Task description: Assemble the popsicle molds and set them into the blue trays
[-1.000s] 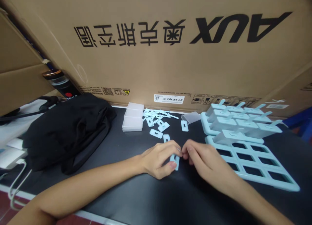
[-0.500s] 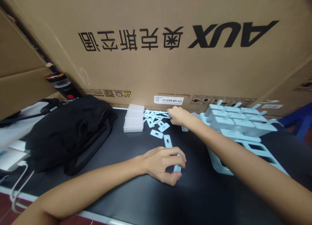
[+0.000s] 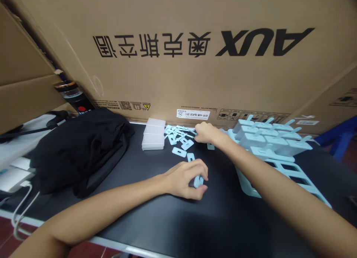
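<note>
Near the middle of the table, my left hand curls its fingers around a small light-blue popsicle mold lid. My right hand is closed at the right end of a pile of light-blue popsicle sticks and slotted lids; its fingertips are hidden, so what they hold cannot be made out. Between the hands lie a loose lid and another lid. A further light-blue piece shows under my right wrist. On the right, several popsicle molds have stick handles pointing up.
A light-blue mold frame lies partly under my right forearm. Clear plastic boxes stand left of the pile. A black bag and a dark bottle are at the left. A large cardboard box walls off the back.
My left hand has shifted slightly away from me and to the left, its fingers moving around the lid. My right hand stays at the pile's right end. The view has tilted a little.
</note>
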